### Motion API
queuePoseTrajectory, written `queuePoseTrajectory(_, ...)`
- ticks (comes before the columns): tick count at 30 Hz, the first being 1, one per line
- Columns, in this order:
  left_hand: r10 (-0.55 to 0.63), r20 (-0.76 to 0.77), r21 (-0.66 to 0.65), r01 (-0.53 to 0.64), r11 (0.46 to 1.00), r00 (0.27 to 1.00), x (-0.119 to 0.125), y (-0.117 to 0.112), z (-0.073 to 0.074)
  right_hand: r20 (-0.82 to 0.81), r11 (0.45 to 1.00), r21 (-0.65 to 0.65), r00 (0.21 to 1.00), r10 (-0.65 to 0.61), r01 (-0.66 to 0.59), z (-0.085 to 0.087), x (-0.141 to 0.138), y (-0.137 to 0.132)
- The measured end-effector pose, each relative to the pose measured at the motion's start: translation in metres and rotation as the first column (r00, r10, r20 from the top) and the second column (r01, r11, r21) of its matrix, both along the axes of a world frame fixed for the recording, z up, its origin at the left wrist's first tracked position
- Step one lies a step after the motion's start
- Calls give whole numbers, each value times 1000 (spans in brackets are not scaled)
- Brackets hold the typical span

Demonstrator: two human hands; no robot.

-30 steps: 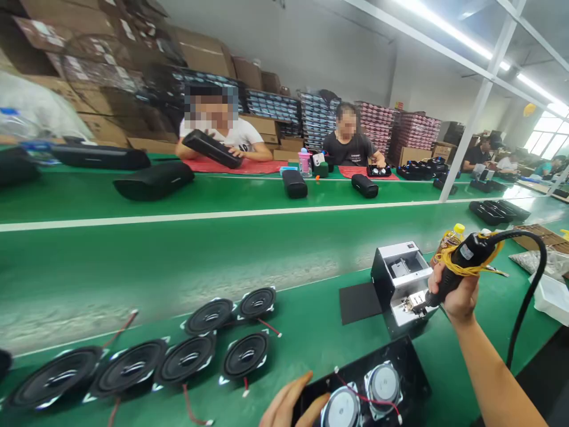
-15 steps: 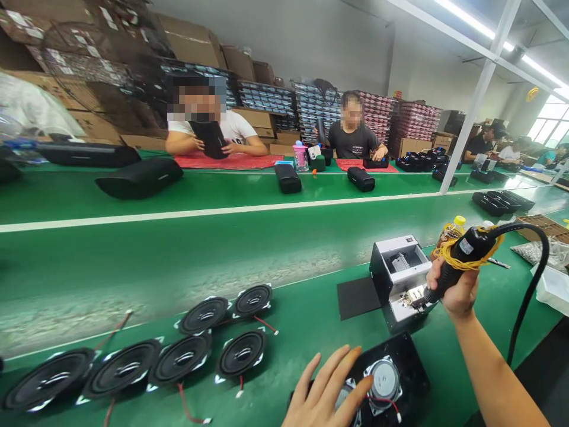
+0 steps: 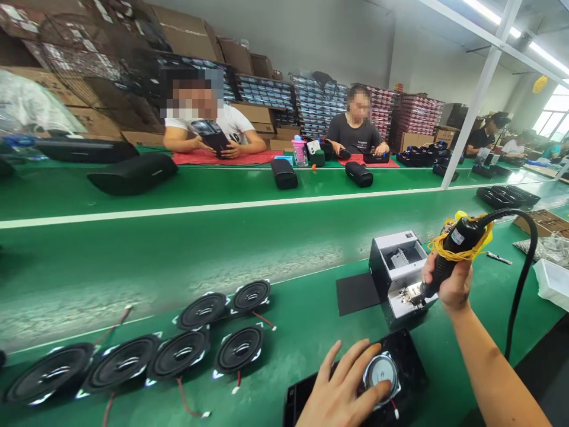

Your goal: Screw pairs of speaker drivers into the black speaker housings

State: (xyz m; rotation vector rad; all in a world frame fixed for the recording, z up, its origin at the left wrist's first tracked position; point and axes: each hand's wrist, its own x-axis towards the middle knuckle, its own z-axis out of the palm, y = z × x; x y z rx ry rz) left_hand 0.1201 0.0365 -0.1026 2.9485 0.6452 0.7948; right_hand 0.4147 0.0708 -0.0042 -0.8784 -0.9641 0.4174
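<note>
My right hand [image 3: 453,284] is wrapped round a black electric screwdriver [image 3: 454,242] with a yellow cord wound about it and a thick black cable. The screwdriver's lower end is at the metal front of a white and black screw feeder [image 3: 400,273]. Low in the view, my left hand [image 3: 344,385] lies spread over a black speaker cabinet [image 3: 411,367]. Its fingertips reach a round speaker driver [image 3: 380,373] with a silvery back, seated in the cabinet, with a short red lead. The hand covers part of the cabinet.
Several loose speaker drivers [image 3: 178,356] with red leads lie at the left. A dark mat [image 3: 358,293] is beside the feeder; a white tray [image 3: 551,284] stands at the right. Beyond the conveyor [image 3: 222,237], co-workers handle black speakers on red cloths.
My left hand has shifted right, with its fingers now against the driver. The screwdriver stays at the feeder. Across the conveyor, a co-worker has lowered and tilted a black speaker.
</note>
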Motion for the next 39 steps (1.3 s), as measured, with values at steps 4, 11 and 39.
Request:
queuePoseTrajectory(4,-146,60,152,136,979,987,10,12,-22,-11,1000,-8,1000,1,-1,3,-1,-1)
queuePoseTrajectory(11,-264,-83,-87,257,963,961,9,11,29,-33,1000,-19,999,-6,6,8,-6,-14)
queuePoseTrajectory(39,-182,-160,-392,107,914,970,8,-5,61,-90,989,-26,986,140,-143,-26,-65,-105)
